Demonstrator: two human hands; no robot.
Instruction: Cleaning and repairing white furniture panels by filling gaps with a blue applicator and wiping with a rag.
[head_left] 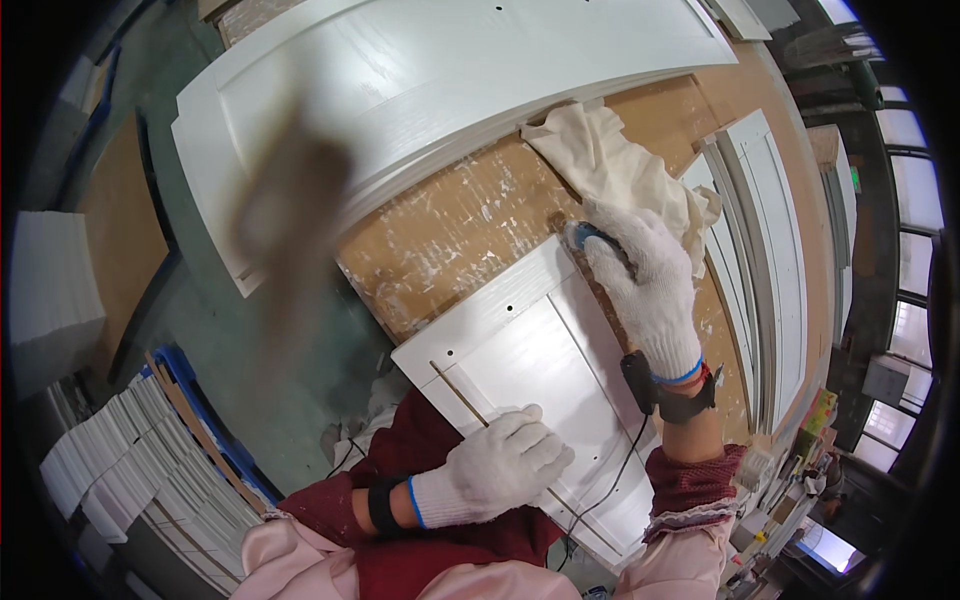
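A white panel point(560, 365) with a recessed middle and small dark holes lies tilted in front of me. My left hand point(500, 465), in a white knitted glove with a blue cuff, rests on its near left side with the fingers laid out. A thin brown stick-like strip point(458, 393) runs along the panel's groove and goes under this hand. At the panel's far right corner, my right hand point(645, 285), gloved alike, is closed around a small blue-and-dark block point(590, 236). Its underside is hidden. Both wrists wear black bands, and a cable hangs from the right one.
A paint-spattered brown bench point(440, 250) carries the work. Large white panels point(430, 70) are stacked at the back, beside a crumpled cream cloth point(620, 150). More white panels point(765, 230) stand at right. Board stacks point(150, 480) are at lower left. A blurred brown object point(300, 190) hangs close in front.
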